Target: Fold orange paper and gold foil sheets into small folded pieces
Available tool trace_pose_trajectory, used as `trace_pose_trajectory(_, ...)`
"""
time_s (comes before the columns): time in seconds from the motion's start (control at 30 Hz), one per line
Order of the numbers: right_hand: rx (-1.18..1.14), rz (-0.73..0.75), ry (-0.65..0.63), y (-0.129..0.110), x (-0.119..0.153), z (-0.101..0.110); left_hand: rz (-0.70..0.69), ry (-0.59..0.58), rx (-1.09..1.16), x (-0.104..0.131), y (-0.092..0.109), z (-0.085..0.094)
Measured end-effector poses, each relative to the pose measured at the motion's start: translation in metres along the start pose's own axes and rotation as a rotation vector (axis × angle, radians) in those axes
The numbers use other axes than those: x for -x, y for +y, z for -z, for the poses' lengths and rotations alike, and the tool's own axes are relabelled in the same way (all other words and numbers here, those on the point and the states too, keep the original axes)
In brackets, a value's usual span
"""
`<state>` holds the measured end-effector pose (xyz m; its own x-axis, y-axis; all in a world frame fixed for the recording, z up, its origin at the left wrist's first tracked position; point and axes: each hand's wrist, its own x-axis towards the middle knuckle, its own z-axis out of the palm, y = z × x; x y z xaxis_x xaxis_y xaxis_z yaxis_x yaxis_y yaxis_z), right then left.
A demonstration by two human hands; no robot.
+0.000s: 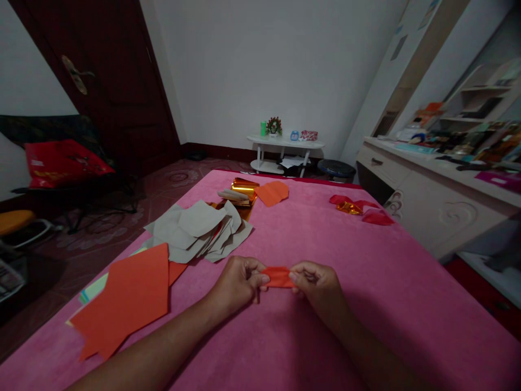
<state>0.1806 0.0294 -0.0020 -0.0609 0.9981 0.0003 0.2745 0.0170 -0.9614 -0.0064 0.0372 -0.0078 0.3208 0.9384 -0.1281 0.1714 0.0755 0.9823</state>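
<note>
A small folded strip of orange paper (pixel 279 277) is stretched between my hands, just above the pink cloth. My left hand (pixel 243 279) pinches its left end between thumb and fingers. At the right end, my right hand (pixel 317 279) pinches it the same way. To the left of my hands lie large orange sheets (pixel 130 293) with cut edges, over paler sheets. Behind them is a loose pile of grey paper pieces (pixel 199 222). A rounded orange piece (pixel 272 193) lies farther back, beside shiny gold material (pixel 244 188).
The pink cloth (pixel 325 233) covers the table. Red and gold pieces (pixel 358 209) lie at its back right. Beyond stand a small white table (pixel 285 142) and a dark round stool (pixel 336 168). A cluttered white dresser (pixel 439 168) is on the right, a red bag (pixel 65 163) on the left.
</note>
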Motion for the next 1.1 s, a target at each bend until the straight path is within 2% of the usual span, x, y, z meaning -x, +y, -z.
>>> trace_pose_trajectory(0.13, 0.046, 0.035, -0.013, -0.001, 0.003, -0.005, 0.029, 0.035, -0.002, 0.002, 0.002, -0.007)
trace_pose_trajectory(0.27, 0.051, 0.057, 0.004, -0.004, 0.005, -0.006, -0.047, 0.087, -0.028, 0.001, 0.006, -0.008)
trace_pose_trajectory(0.43, 0.033, -0.016, 0.075, -0.006, 0.006, -0.002, 0.027, -0.082, -0.005, -0.001, 0.012, 0.002)
trace_pose_trajectory(0.5, 0.027, -0.026, 0.096, -0.006, 0.007, -0.001, 0.015, -0.101, -0.022, -0.001, 0.012, 0.005)
trace_pose_trajectory(0.67, 0.049, 0.047, 0.161, -0.006, 0.007, -0.004, -0.129, 0.062, -0.163, 0.000, 0.013, 0.006)
trace_pose_trajectory(0.8, 0.038, 0.057, 0.194, -0.006, 0.005, -0.001, -0.182, 0.128, -0.268, 0.002, 0.014, 0.007)
trace_pose_trajectory(0.97, 0.031, 0.068, 0.296, -0.002, 0.001, 0.011, -0.234, 0.302, -0.227, 0.001, 0.009, 0.015)
trace_pose_trajectory(1.03, 0.027, 0.073, 0.298, -0.001, 0.002, 0.011, -0.235, 0.244, -0.163, 0.001, 0.006, 0.013)
trace_pose_trajectory(1.1, 0.027, 0.082, 0.294, -0.002, 0.004, 0.008, -0.227, 0.103, -0.127, 0.003, 0.005, 0.007)
